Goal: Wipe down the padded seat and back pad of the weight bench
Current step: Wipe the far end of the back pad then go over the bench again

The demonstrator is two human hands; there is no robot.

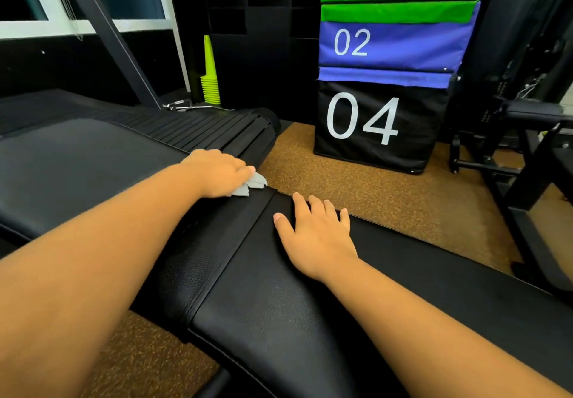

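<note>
The black padded weight bench [279, 320] fills the lower half of the view, its long axis running diagonally from lower right to upper left. It shows as two pads of grained black vinyl w/ a faint leather-like pebble texture, split by a narrow straight gap [245, 236] that runs across the bench. The nearer, right-hand pad [310, 335] is broad and flat w/ rounded edges; the left-hand pad [68, 165] is smoother and glossier, w/ a soft sheen.

Behind the bench, a black treadmill deck [198, 128] w/ ribbed slats ends in a rounded roller. Further back on the right stands a stack of soft fabric-covered plyo boxes [387, 87]: black at the bottom marked 04, blue marked 02, green above, an orange strip on top. The floor [372, 199] is speckled tan-brown rubber, granular in look. A stack of neon yellow-green cones [210, 78] sits by the dark wall.

The left hand [220, 173] rests palm down at the far edge of the left-hand pad, close to the gap, fingers curled over a small crumpled pale grey cloth [251, 184] and pressing it to the vinyl; only the cloth's pointed folds poke out past the fingertips. The right hand [319, 236] lies flat on the nearer pad just past the gap, fingers straight and slightly spread, holding nothing.
</note>
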